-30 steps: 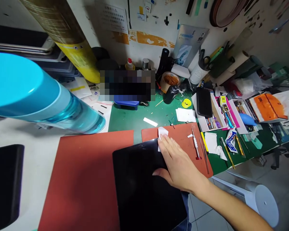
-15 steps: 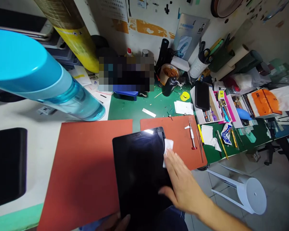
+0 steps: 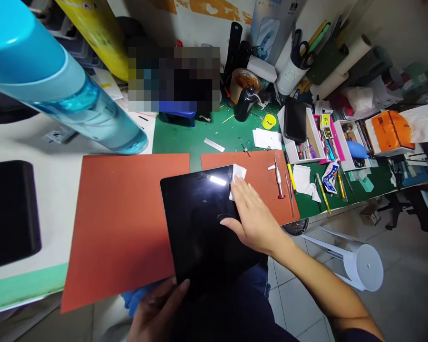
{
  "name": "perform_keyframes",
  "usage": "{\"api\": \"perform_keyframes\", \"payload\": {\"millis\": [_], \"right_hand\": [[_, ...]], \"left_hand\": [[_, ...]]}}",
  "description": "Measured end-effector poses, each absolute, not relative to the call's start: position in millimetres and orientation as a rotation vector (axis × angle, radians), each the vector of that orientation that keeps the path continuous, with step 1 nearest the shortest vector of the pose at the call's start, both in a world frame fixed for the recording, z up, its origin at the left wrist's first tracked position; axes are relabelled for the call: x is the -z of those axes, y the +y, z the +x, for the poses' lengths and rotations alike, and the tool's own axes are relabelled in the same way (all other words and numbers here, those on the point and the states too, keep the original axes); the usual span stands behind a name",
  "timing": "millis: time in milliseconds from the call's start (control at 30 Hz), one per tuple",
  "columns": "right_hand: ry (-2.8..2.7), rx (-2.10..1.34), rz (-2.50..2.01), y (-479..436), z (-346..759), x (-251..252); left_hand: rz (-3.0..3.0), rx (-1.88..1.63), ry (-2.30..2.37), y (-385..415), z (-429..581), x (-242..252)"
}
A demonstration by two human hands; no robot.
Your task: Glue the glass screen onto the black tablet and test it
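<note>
Your right hand (image 3: 255,218) and the white wipe (image 3: 238,175) have slid up the edge of the tablet (image 3: 199,228) to its far right corner in the last half second; your left hand (image 3: 160,308) shows more too.

Biggest first: green bench top (image 3: 178,137) ahead of both hands, red mat (image 3: 124,213) beyond your left, second red mat (image 3: 273,204) just past your right. Blue bottle (image 3: 100,114) well ahead of your left.

Tablet's between your hands, screen up, over your lap; can't tell if it touches the mats. Right hand's flat, fingers together, thumb spread over the glass, wipe pressed under the fingertips. Left pinches the near left edge, thumb on top.

Looks like the wiping step, edge and corner. Next move calls for even pressure on the wipe and a firm left pinch against tipping.

Hard to see: left fingers under the tablet, its near end lost in dark clothing, the wipe's covered part. Black device (image 3: 10,213) left of your left hand is cut off.
</note>
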State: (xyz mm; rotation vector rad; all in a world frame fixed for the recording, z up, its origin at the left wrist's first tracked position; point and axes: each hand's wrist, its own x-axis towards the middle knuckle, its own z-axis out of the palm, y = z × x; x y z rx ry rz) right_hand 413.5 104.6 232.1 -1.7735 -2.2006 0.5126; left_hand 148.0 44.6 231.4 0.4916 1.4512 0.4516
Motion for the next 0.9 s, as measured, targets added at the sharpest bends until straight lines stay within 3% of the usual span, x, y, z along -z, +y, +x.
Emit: {"api": "perform_keyframes", "payload": {"millis": [300, 600, 800, 900], "right_hand": [[-2.194, -0.546, -1.876, -60, 395, -237], [-2.298, -0.472, -1.793, 58, 416, -232], [-2.362, -0.548, -1.772, -31, 404, -240], [-2.449, -0.575, -1.683, -30, 390, -241]], "left_hand": [[0.41, -0.458, 1.42, 41, 147, -231], [0.406, -0.493, 1.36, 40, 145, -223], [0.416, -0.502, 1.376, 41, 148, -229], [0.401, -0.437, 1.355, 41, 144, -223]]}}
